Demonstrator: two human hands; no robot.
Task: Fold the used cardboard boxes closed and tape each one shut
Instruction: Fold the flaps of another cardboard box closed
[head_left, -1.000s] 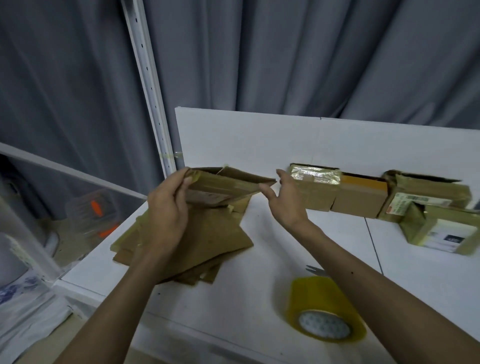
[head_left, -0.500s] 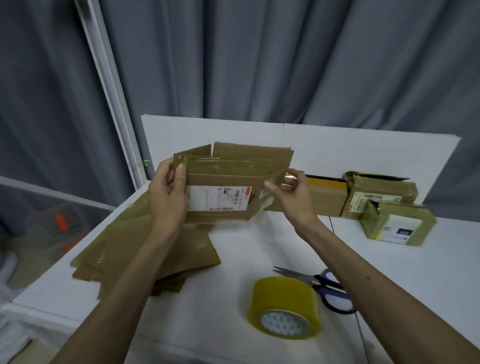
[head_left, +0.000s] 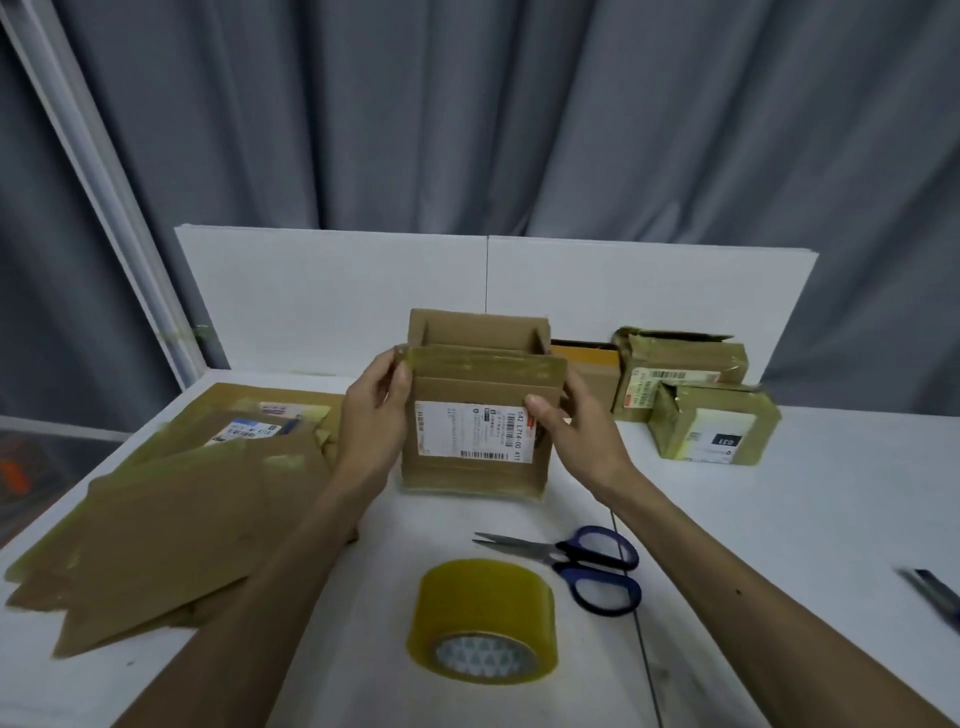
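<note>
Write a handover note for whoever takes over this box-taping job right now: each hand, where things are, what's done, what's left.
Left hand grips the left side of the opened box; right hand grips its right side. The box is upright at mid-table, top flaps up and untaped.
Tape roll and scissors lie in front of it, neither in a hand.
Flattened boxes are stacked at the left.
Done: the boxes at the back right look taped shut.
Left: fold this box's flaps closed, tape it, then work through the flat stack.
</note>
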